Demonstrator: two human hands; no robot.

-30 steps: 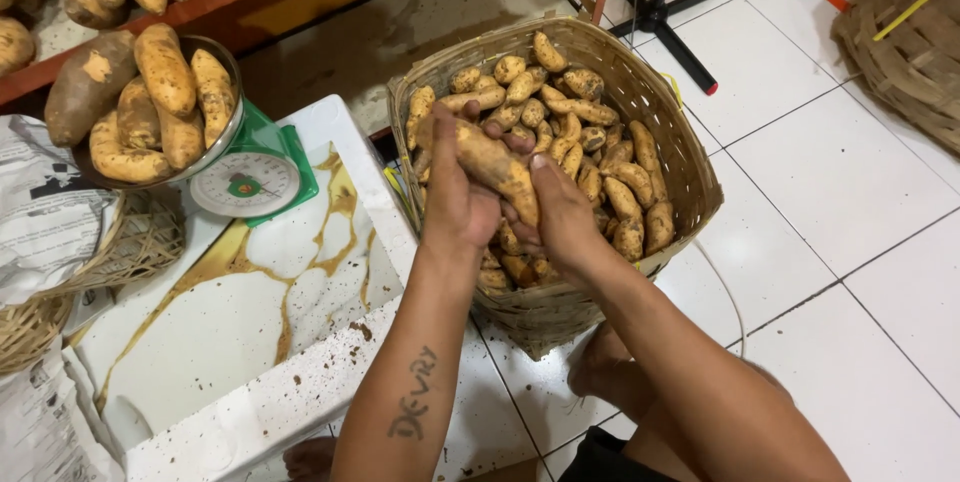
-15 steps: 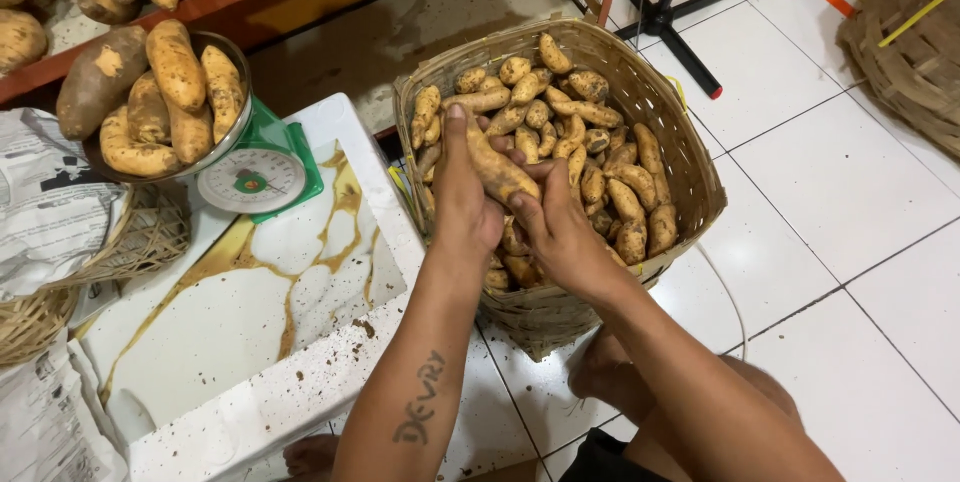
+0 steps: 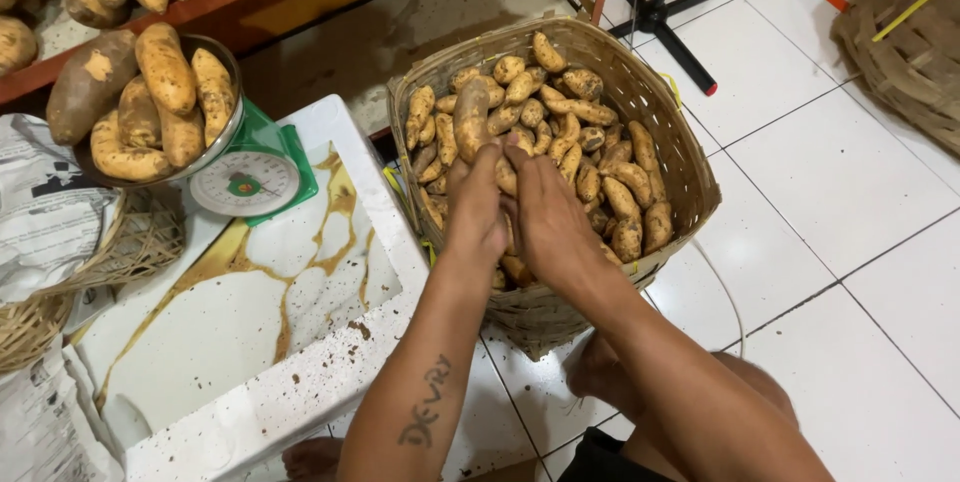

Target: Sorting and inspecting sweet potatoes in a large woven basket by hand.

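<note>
Head view: the left hand [image 3: 475, 207] and right hand [image 3: 545, 217] close together around a long, tan, dirt-speckled sweet potato [image 3: 471, 119], lifted just above the heap in a round woven bamboo basket [image 3: 690, 157]. Beside it, a white foam box [image 3: 250, 342] bears a green dial scale [image 3: 245, 182].

There is only the one camera, worn on the person's head and tilted steeply down. It looks along both forearms to the hands, close in, over a round woven basket of small tan sweet potatoes [image 3: 690, 177] on the white tiled floor [image 3: 860, 202]. At the left it takes in a stained white worktop [image 3: 210, 342].
</note>
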